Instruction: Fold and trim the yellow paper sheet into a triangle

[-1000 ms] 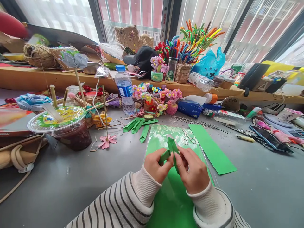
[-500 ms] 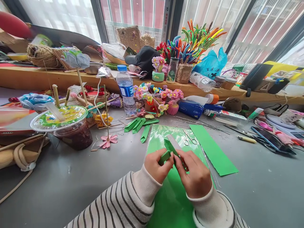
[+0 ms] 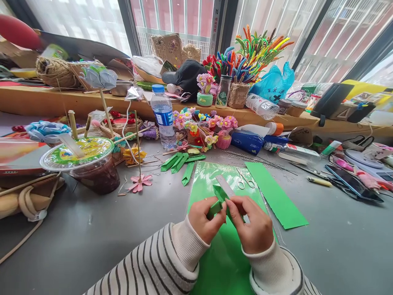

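Between my fingers is a folded green paper strip (image 3: 218, 192), bent with one end up and another end toward me. My left hand (image 3: 205, 219) is closed and pinches its left part. My right hand (image 3: 253, 224) is closed on its right side, with thumb and finger meeting near the middle. Parts of the paper are hidden by the fingers. Both hands are above a green sheet in a clear sleeve (image 3: 225, 262). On that sleeve, behind the hands, lie a ruler (image 3: 225, 185) and small scissors (image 3: 245, 178).
Several folded green paper pieces (image 3: 179, 163) lie behind my left hand. To the right is a flat green paper strip (image 3: 274, 194). A lidded drink cup (image 3: 98, 174), a pink flower on a stick (image 3: 140, 182) and a water bottle (image 3: 163, 119) stand to the left. A phone (image 3: 353, 182) lies far right.
Both hands stay in nearly the same place with the green paper strip still held. Their fingers and the paper's upper end have shifted slightly.
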Motion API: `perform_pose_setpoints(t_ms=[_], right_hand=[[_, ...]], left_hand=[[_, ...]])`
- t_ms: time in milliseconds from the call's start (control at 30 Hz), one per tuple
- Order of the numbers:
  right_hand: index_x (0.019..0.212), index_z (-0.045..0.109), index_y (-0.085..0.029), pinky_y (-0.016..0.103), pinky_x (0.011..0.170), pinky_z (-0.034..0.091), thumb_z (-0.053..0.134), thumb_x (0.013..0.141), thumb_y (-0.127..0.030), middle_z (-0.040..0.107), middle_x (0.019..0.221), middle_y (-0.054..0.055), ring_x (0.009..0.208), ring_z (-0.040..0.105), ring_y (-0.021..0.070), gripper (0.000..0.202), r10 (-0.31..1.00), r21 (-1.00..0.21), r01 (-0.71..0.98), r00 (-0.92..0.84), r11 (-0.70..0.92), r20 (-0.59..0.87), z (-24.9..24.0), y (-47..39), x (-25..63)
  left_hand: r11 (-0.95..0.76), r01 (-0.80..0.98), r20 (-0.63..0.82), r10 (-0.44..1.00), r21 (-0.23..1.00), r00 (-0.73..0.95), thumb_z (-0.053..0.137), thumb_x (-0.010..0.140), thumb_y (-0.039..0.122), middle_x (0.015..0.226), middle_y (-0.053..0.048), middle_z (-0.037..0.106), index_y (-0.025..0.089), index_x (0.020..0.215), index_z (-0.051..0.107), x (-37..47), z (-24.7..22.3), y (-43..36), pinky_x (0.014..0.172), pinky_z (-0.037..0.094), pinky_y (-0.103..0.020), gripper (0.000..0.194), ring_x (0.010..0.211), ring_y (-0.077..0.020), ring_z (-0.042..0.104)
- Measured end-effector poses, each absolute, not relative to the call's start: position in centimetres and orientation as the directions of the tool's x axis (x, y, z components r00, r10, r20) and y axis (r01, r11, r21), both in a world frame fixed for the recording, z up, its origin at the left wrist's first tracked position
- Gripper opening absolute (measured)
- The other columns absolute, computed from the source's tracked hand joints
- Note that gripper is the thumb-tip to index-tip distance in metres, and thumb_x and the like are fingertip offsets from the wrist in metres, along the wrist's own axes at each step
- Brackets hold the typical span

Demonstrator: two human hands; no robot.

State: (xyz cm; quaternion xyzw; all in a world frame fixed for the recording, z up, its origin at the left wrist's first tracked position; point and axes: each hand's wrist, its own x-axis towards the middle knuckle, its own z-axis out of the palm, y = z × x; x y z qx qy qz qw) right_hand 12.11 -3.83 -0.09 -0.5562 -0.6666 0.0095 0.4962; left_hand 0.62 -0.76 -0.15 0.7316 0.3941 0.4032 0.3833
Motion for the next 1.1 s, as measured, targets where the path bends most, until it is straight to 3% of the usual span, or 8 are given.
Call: perform_pose_setpoints(t_ms=[167,467,633,867,1000,1100], right_hand=[[0.075,0.056,-0.014,0.024,0.051,0.042,0.047,0.074,-0.013,0.056,0.058,0.003,0.053,0.051,0.0124,0.009,0.691,-0.415,0.803,0.005,0.428,0.723,0.1,-4.0,12.3],[0.082,0.057,-0.011,0.028,0.057,0.046,0.049,0.072,-0.004,0.060,0.067,0.009,0.064,0.055,0.0168,0.015,0.599,-0.265,0.803,-0.138,0.534,0.789,0.0,-4.0,12.0],[0.089,0.058,-0.012,0.028,0.061,0.049,0.049,0.071,-0.005,0.063,0.074,0.008,0.069,0.057,0.0164,0.021,0.631,-0.332,0.755,-0.136,0.566,0.764,0.1,-3.9,12.5],[0.092,0.059,-0.012,0.025,0.061,0.051,0.045,0.074,-0.006,0.066,0.077,0.008,0.067,0.061,0.0155,0.024,0.615,-0.274,0.794,-0.154,0.543,0.773,0.0,-4.0,12.8],[0.095,0.058,-0.012,0.024,0.056,0.051,0.042,0.075,-0.005,0.066,0.077,0.008,0.063,0.061,0.0142,0.027,0.648,-0.303,0.785,-0.159,0.541,0.745,-0.1,-4.1,12.9],[0.097,0.058,-0.012,0.026,0.062,0.050,0.043,0.074,-0.004,0.065,0.081,0.008,0.070,0.060,0.0149,0.028,0.668,-0.315,0.779,-0.172,0.542,0.724,-0.1,-4.2,13.0]], left_hand=[[-0.343,0.213,0.268,0.911,0.915,0.313,0.042,0.075,0.033,0.042,0.001,0.048,0.016,0.047,0.047,0.6,-0.3,-0.9,0.042,0.033,-0.020,0.033,0.039,-0.0079,0.039],[-0.224,0.158,0.190,0.961,0.962,0.201,0.048,0.070,0.039,0.041,0.000,0.052,0.016,0.044,0.048,0.8,-0.9,-0.4,0.043,0.035,-0.021,0.035,0.040,-0.0097,0.044],[-0.172,0.079,0.156,0.971,0.982,0.180,0.049,0.070,0.037,0.043,0.000,0.053,0.016,0.041,0.053,0.5,-0.5,-0.2,0.045,0.035,-0.021,0.036,0.041,-0.0091,0.044],[-0.040,-0.047,0.048,0.984,0.998,0.174,0.048,0.070,0.041,0.030,0.003,0.045,0.015,0.046,0.060,-0.1,-0.7,0.6,0.029,0.019,-0.021,0.037,0.026,-0.0040,0.024],[-0.009,-0.122,0.030,0.984,0.993,0.176,0.051,0.067,0.041,0.043,-0.001,0.055,0.013,0.071,0.063,0.0,-0.9,0.6,0.029,0.021,-0.019,0.031,0.029,-0.0048,0.034],[0.000,-0.168,0.032,0.982,0.986,0.186,0.051,0.067,0.042,0.043,-0.001,0.055,0.012,0.079,0.060,0.1,-0.8,0.5,0.029,0.021,-0.019,0.033,0.036,-0.0093,0.045]])
